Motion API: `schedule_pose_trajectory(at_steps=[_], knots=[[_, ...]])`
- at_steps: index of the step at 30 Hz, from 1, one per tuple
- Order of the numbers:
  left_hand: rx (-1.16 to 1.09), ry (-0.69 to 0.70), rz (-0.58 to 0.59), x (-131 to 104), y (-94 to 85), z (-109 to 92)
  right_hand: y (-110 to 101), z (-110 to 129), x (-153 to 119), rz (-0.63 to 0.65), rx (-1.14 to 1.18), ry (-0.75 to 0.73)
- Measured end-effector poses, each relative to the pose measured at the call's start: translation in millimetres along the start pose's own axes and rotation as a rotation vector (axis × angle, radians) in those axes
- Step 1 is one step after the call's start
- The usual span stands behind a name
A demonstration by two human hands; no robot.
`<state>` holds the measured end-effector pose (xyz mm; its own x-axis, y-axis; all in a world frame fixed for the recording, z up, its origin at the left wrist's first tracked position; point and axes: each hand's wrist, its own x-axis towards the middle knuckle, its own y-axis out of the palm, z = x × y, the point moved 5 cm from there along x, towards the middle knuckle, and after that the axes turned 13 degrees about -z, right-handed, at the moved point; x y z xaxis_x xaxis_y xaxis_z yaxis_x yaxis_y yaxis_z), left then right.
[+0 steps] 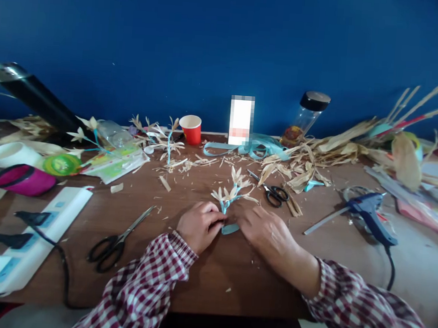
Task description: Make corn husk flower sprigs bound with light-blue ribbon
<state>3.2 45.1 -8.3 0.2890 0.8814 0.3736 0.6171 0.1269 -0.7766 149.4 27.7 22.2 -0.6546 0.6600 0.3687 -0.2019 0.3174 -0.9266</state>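
My left hand (pixel 200 226) is closed, thumb and fingers pinching the blue-wrapped stem of a dried-husk flower sprig (pixel 225 204) at the middle of the table. Pale pointed petals fan out above the fingertips. A loop of light blue ribbon (pixel 230 228) hangs below the stem, between the two hands. My right hand (pixel 268 236) lies just right of the stem, its fingers bent toward the ribbon; its fingertips are blurred, and I cannot make out whether they grip it.
Black-handled scissors (pixel 112 246) lie left, another pair (pixel 276 195) behind my right hand. A blue glue gun (pixel 373 215) rests right, a white power strip (pixel 48 242) left. Husk scraps, a red cup (pixel 191 130), coiled ribbon (pixel 261 147) and a glass bottle (pixel 306 117) stand behind.
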Motion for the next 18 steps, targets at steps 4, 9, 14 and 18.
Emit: schedule_pose_trajectory(at_steps=[4, 9, 14, 18], knots=[[-0.032, -0.008, -0.001, 0, 0.3, -1, -1, -3, -7, 0.054, -0.072, -0.031], [-0.046, -0.008, -0.008, 1, 1.1, 0, -8, -2, -15, 0.046, -0.001, -0.064], [-0.046, -0.008, -0.001, 2, 1.6, -1, -18, 4, -12, -0.029, 0.166, -0.183], [-0.037, -0.004, -0.013, 1, 1.0, -4, -23, 5, -7, -0.096, 0.163, -0.237]])
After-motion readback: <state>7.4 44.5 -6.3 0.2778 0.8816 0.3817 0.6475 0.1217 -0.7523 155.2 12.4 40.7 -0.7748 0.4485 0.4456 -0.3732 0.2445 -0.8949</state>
